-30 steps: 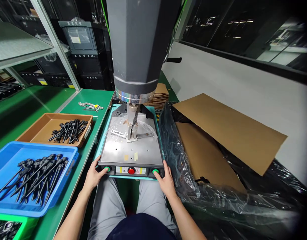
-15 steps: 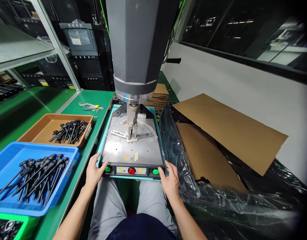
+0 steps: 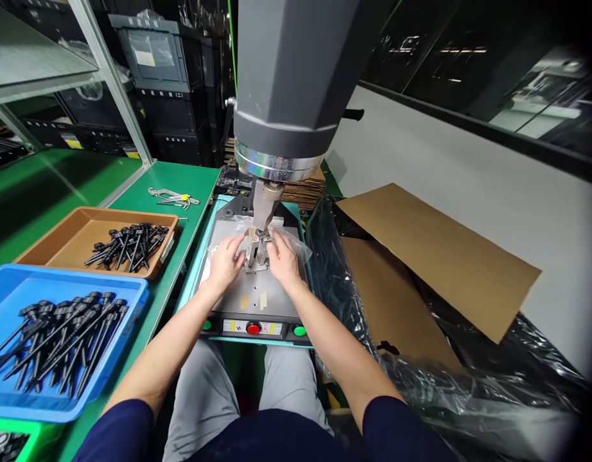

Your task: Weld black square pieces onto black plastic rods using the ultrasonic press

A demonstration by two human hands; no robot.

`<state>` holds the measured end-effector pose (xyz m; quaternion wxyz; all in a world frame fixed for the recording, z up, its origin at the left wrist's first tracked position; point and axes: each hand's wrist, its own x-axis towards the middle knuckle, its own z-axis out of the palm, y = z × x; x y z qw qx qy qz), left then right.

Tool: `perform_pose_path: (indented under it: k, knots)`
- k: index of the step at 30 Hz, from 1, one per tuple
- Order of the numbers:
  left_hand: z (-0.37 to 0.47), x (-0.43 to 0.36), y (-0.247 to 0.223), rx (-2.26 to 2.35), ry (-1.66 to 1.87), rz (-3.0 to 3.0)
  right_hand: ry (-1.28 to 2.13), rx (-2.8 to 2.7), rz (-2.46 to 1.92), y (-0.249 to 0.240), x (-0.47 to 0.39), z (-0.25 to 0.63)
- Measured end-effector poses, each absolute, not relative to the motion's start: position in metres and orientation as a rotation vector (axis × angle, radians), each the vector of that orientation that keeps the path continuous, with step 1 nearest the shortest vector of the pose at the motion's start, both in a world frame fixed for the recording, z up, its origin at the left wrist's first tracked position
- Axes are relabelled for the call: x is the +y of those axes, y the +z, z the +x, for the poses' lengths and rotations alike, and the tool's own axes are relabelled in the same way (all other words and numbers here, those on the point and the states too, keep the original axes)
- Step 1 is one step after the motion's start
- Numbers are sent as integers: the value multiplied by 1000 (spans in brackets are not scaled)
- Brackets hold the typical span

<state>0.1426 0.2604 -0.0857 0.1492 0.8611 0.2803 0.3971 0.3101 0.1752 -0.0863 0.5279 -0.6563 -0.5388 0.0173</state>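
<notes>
My left hand (image 3: 225, 262) reaches to the left side of a small metal fixture (image 3: 255, 251), its thumb and forefinger apart. On the other side, my right hand (image 3: 284, 258) has its fingers stretched toward the same fixture. Clear plastic film (image 3: 302, 249) lies around the fixture on the metal plate (image 3: 233, 301), partly covered by my hands. Just above the fixture is the narrow metal tip (image 3: 266, 208) of a big grey press head (image 3: 286, 77). Whatever sits inside the fixture is too small to make out.
A red button (image 3: 253, 328) sits between two green buttons (image 3: 300, 330) on the front edge. At left stand a blue tray (image 3: 137, 308) and a brown tray (image 3: 60, 240) of black parts, near pliers (image 3: 168, 194). Cardboard sheets (image 3: 435, 250) lie at right on black plastic.
Both hands have left the green buttons at the front corners and moved forward and inward to the fixture. The press tip has risen from the fixture. The view has shifted slightly.
</notes>
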Motion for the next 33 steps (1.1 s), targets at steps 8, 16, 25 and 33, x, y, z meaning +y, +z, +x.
perform_pose_path:
  k: [8,16,25,33]
  knots:
    - [155,274,-30,980,1208,2128,332,-1410,-1420,-57,210,326]
    - [147,270,-39,853,1171,2338,273,-1338,-1361,-50,151,306]
    - [110,217,-76,778,1150,2350,870,-920,-1064,-57,86,264]
    - [40,75,-79,806,539,1551,1047,-644,-992,-79,84,217]
